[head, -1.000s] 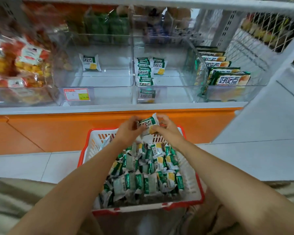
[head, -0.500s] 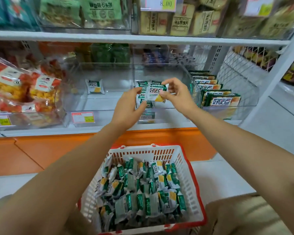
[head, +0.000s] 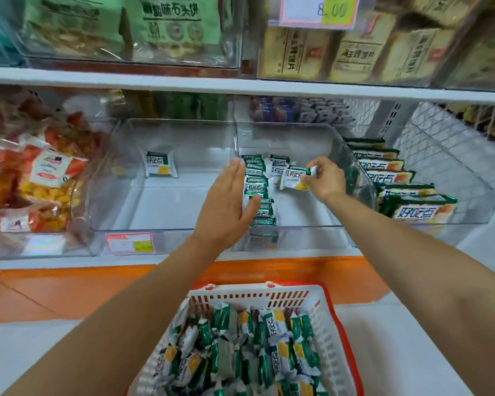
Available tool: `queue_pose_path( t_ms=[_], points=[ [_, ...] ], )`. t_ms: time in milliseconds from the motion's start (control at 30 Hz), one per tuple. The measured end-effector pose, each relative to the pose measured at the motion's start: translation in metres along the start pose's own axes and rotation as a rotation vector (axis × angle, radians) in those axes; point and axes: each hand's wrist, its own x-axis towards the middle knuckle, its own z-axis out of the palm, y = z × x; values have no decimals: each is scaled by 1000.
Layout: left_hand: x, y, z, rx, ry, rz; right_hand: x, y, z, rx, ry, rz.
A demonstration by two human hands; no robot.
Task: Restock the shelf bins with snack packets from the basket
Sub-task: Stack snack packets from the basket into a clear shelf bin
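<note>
Since the earlier frame, the packet (head: 293, 178) is being carried deeper into the clear bin (head: 340, 144) by the right hand (head: 326, 181) alone, one end of its wrapper being pinched between curled fingers and thumb. It has been let go by the left hand (head: 226, 204), which is being held flat, fingers straight, against the left side of the row of packets (head: 257, 190). That row is being kept on edge along the bin's left wall.

The white shelf (head: 240, 87) is being taken up by clear bins set side by side. The basket (head: 249, 295), white with a red rim, is being kept below the arms and is being filled by a heap of packets (head: 269, 352) in green, white and yellow. Red and orange bags (head: 40, 178) are being held in the far left bin, and green boxes (head: 412, 207) are being lined up in the far right one. In the neighbouring bin (head: 183, 138) a lone packet (head: 159, 164) is being propped upright at the back. Above, green bags (head: 166, 24) and tan packs (head: 355, 52) are being stored in further bins. A price label (head: 129, 242) is being displayed on the neighbouring bin's front.
</note>
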Motion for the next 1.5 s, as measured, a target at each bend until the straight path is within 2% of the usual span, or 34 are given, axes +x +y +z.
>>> queue_pose_path(
  t_ms=[200,367,500,867,1333,1500],
  points=[
    [-1,-2,3,14,-10,-1,15,3,30,-53,-80,60],
    [-2,-5,6,25,-16,21,26,-7,44,-45,-72,100],
    [-2,-6,8,49,-10,27,31,-9,52,-32,-69,66],
    [-4,-5,6,112,-8,23,23,-4,34,66,-144,163],
    [-52,28,-9,246,-50,-4,-75,-41,-19,260,-153,-81],
    [-86,35,-14,269,-42,100,-137,-51,-23,349,-149,-166]
  ],
)
